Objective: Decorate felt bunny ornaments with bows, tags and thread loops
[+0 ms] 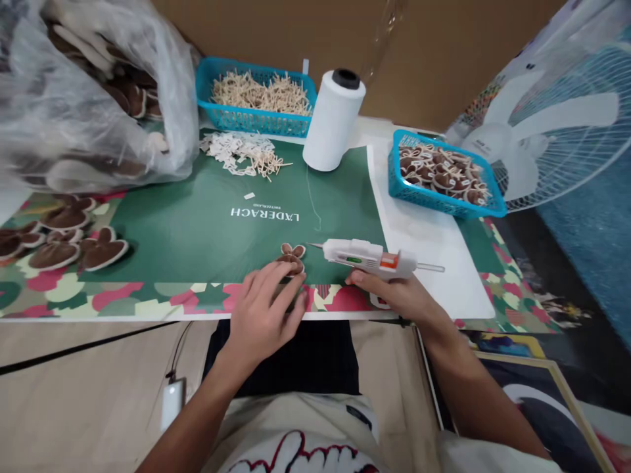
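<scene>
My left hand (pixel 266 307) is at the front edge of the green sheet, its fingers bent over a small brown rabbit-shaped felt piece (pixel 292 252) with pale-edged ears. The ears point away from me, while my fingers partly cover the body. In my right hand (pixel 401 292) is a white glue gun (pixel 359 253) with an orange part. A clear stick juts from its back, and its thin metal nozzle points left, close to the right ear. Most of the right fingers are hidden beneath the gun.
White tags and cream loops (pixel 246 154) lie ahead, before a blue basket (pixel 256 123) of more loops. A white thread cone (pixel 334 121) stands beside it. Another blue basket (pixel 428 197) holds small brown pieces. At left are brown rabbit shapes (pixel 103 249) and a plastic bag (pixel 172 125); at right, a fan (pixel 517 141).
</scene>
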Tool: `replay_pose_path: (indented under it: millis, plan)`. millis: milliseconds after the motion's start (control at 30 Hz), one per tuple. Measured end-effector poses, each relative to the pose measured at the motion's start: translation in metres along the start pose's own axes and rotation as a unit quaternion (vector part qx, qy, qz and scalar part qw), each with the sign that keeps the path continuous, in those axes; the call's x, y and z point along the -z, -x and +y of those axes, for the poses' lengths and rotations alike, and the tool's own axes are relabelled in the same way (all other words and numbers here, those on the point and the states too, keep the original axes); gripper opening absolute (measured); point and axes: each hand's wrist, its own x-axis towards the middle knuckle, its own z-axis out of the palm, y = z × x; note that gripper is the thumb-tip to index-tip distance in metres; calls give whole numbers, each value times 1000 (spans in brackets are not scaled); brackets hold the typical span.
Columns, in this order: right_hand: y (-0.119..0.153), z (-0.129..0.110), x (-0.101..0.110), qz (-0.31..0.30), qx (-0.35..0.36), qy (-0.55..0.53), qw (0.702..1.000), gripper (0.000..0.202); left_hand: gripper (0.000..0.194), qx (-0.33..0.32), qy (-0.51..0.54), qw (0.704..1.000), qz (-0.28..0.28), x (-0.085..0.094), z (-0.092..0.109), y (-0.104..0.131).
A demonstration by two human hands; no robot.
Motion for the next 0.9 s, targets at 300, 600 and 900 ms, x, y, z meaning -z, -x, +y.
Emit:
replay_pose_path:
  millis: [300, 600, 900]
  plan:
    - [-20, -5, -8, -29, -79, 74, 994, 30, 25, 3, -57, 998, -34, -3, 3, -1]
    - [-24, -10, -11, -48, -57, 122, 990, 23, 21, -4, -55, 998, -19, -7, 2, -2]
    - [-24, -22, -12, -39, -52, 154, 986, 24, 23, -3, -51, 998, -22, -8, 2, 0]
